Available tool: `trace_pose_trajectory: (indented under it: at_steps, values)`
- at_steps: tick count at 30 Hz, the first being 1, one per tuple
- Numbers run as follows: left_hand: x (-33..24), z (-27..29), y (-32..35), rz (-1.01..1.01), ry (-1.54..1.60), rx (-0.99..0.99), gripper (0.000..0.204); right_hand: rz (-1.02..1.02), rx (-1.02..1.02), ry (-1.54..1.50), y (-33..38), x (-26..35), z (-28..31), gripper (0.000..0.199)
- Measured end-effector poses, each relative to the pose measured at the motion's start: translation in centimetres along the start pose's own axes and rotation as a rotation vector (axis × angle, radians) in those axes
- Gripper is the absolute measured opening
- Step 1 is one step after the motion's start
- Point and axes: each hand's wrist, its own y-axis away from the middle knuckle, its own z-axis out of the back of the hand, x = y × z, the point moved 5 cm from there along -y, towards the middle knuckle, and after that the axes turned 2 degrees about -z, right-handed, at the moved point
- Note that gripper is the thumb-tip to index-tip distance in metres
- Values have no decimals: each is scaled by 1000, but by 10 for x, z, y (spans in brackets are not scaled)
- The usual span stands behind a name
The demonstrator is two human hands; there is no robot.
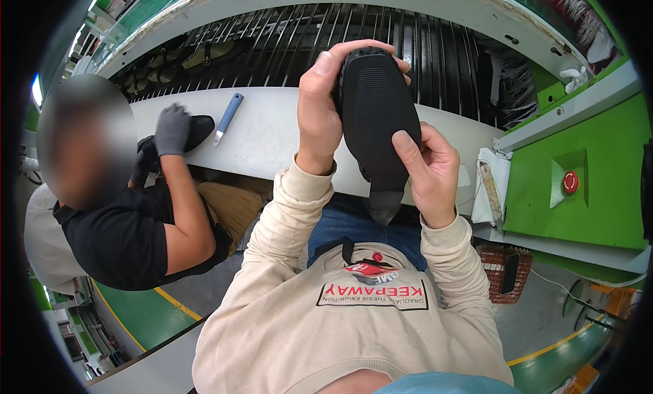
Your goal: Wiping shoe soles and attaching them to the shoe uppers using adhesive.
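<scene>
A black shoe (pixel 377 108) is held up in front of me above the white worktop, its flat sole side facing me. Fine ridges cross the sole near its far end, and a dark pointed piece hangs at the near end. My left hand (pixel 318 111) is closed round the left side and far end, with fingertips showing past the far right edge. Lower on the right side, my right hand (pixel 433 166) grips the shoe, thumb pressed on the sole and fingers behind it. The shoe's other side is hidden.
A blue-handled knife (pixel 230 116) lies on the white worktop (pixel 269 118). At left, a co-worker's gloved hand (pixel 173 127) holds another black shoe (pixel 199 130). Beyond runs a roller conveyor (pixel 286 47) with sandals (pixel 209 52). A green machine panel (pixel 537 197) with a red button stands right.
</scene>
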Motion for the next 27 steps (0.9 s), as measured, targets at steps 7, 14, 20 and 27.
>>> trace_pose_trajectory:
  at_steps: [7,14,20,27]
  values:
    - [-4,-3,1,-53,-12,33,44,-10,12,-33,3,0,1,26]
    - [-5,-4,1,-53,-34,27,43,19,26,-7,4,2,2,24]
    - [-6,-4,2,-57,-31,37,43,14,30,-13,4,1,2,23]
    - [-7,-5,3,-79,-40,38,41,19,39,-30,4,1,1,21]
